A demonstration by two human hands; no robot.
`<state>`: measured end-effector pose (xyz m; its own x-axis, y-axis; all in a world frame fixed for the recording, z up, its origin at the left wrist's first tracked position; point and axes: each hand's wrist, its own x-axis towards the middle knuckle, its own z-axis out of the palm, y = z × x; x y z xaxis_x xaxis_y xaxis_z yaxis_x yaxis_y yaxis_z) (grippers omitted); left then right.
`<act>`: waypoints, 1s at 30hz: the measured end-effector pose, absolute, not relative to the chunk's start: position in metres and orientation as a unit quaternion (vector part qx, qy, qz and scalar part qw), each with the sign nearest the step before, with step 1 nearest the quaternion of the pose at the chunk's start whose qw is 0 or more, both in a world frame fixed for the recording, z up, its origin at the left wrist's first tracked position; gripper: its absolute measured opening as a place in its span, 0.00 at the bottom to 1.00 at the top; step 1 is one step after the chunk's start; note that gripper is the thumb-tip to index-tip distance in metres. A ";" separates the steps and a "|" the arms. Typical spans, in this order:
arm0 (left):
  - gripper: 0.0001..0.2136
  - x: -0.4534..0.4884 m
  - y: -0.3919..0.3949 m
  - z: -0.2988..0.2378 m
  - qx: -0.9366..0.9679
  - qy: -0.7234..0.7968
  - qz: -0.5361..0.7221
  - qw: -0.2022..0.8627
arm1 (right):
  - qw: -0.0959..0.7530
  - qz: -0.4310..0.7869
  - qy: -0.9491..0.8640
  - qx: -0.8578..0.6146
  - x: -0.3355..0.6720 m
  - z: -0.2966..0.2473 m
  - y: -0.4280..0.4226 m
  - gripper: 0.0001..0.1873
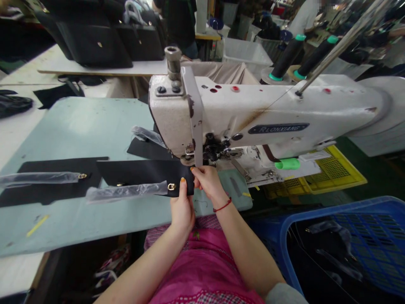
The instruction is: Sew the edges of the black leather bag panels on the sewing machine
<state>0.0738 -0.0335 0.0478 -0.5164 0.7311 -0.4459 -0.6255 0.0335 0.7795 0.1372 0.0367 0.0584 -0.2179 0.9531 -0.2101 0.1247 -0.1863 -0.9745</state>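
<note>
Blk panel (142,169) lay nr the R end of the pale green tabletop (79,223), its R end just in front of the sewing machine (221,101) head; contact w/ the needle couldn't be seen. L hand (182,205) was clamped on it, thumb on top by the gold ring (171,186), fingers underneath. R hand (207,179) pinched its R end, thumb & finger together on the edge. Plastic-wrapped strap (126,192) ran L from the ring, along the panel's nr edge.

2nd panel (53,194) lay toward the tabletop's L edge; 3rd (145,150) sat behind, partly hidden by the machine.

Rm to move: green surface showed all along the tabletop's front edge, & toward its back L corner. Tight b/w hands & machine. Past the tabletop's R end: blue basket (284,236) nr side, yellow crate (344,173) under the machine arm. Blk bags (95,46) stood on a white bench (142,67) behind.
</note>
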 end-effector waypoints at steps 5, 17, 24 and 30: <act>0.21 0.089 -0.033 0.045 0.072 0.535 0.658 0.526 | 0.342 0.540 -0.582 -0.503 0.147 0.065 0.035 0.28; 0.12 -0.047 -0.066 0.119 0.604 0.550 0.378 0.435 | 0.216 0.186 -0.770 -0.571 0.240 -0.014 -0.025 0.14; 0.26 -0.121 0.083 0.095 0.884 0.457 0.100 -0.018 | 0.161 0.065 -0.808 -0.563 0.245 -0.032 -0.018 0.16; 0.26 -0.095 0.118 0.039 0.917 0.387 0.006 -0.096 | 0.283 0.147 -0.696 -0.644 0.255 -0.008 -0.038 0.18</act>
<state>-0.0949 0.1178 0.0393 0.7006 0.7085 0.0852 0.7107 -0.6820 -0.1725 0.2549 -0.0375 -0.0080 -0.0119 0.9788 0.2043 0.8128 0.1285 -0.5682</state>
